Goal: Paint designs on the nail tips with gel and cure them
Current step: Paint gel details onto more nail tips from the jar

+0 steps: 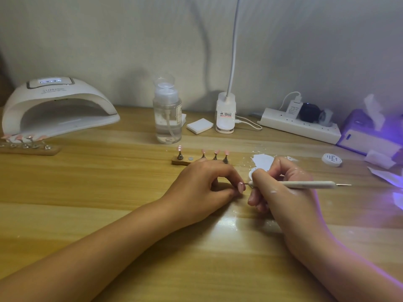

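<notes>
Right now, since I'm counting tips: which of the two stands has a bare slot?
The centre stand, behind the left hand: one round magnet sits bare between its tips. The left stand, by the lamp, shows no gap.

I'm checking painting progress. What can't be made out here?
Head view:
- Design on the nail tip: too small, partly covered by left hand.
- White dish: mostly hidden behind the right hand holding the dotting tool.
- Curing lamp display: blurred.
- Source of purple light: cut off at right edge.
</notes>
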`<move>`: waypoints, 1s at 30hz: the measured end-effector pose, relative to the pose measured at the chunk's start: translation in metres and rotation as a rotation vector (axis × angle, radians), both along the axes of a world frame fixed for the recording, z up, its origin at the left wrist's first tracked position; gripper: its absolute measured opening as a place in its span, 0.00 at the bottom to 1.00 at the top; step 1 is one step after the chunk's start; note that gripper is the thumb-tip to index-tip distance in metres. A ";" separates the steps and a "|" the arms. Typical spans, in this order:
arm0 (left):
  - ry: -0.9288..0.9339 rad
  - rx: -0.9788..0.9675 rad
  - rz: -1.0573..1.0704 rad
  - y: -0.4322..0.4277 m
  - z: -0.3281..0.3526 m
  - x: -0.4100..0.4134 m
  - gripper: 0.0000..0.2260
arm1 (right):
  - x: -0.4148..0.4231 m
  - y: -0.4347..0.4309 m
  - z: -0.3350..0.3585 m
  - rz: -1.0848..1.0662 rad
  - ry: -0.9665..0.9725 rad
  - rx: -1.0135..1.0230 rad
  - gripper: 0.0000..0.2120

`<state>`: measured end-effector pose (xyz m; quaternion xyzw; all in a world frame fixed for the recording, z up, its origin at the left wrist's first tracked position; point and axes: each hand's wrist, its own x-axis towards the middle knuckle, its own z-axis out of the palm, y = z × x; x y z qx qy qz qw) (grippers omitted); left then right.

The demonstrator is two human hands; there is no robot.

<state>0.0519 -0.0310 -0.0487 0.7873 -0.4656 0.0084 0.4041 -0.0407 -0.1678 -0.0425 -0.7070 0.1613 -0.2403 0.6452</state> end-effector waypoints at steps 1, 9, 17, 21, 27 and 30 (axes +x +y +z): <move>-0.003 0.000 -0.001 0.000 0.000 0.000 0.07 | 0.000 0.000 0.000 -0.005 -0.002 0.001 0.17; -0.004 0.001 0.001 0.000 0.000 0.001 0.07 | 0.000 -0.001 -0.001 -0.016 -0.017 0.010 0.16; -0.008 0.005 0.002 0.000 0.000 0.001 0.06 | 0.001 -0.002 -0.003 -0.009 -0.034 0.008 0.16; 0.003 0.000 -0.008 0.000 -0.001 0.001 0.06 | 0.000 -0.003 -0.006 -0.080 -0.129 0.056 0.18; 0.004 -0.034 -0.006 -0.001 -0.004 0.002 0.05 | 0.001 -0.022 0.004 -0.159 -0.301 -0.042 0.08; -0.005 -0.054 -0.014 -0.001 -0.004 0.002 0.06 | 0.002 -0.031 -0.001 -0.168 -0.249 -0.107 0.11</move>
